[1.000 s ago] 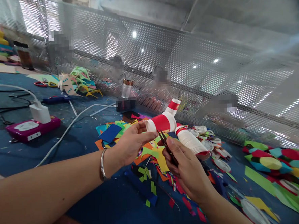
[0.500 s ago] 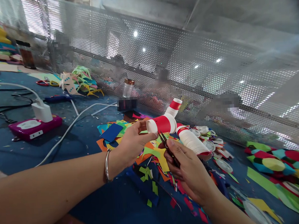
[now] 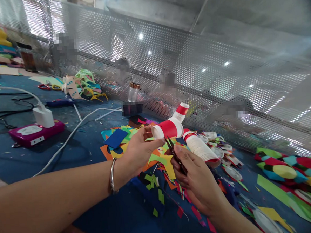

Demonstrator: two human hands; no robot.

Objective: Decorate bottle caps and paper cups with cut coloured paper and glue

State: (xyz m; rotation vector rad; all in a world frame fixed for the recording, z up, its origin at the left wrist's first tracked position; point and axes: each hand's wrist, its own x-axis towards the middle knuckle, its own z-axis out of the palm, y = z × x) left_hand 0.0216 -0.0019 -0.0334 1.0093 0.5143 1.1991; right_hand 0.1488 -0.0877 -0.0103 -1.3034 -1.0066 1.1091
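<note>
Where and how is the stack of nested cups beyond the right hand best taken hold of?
Grip the stack of nested cups around its ridged middle, probably from above, closing across its width. It seems to lie on its side, rounded and exposed on top, while pale discs crowd its right and the right hand its near side.

Left grip [image 3: 138, 149] holds cup [image 3: 170, 128]; right grip [image 3: 192, 174], scissors [image 3: 176, 156]

Lights [image 3: 140, 36] glare through the mesh screen [image 3: 194, 63], the upper-right corner dark.
</note>
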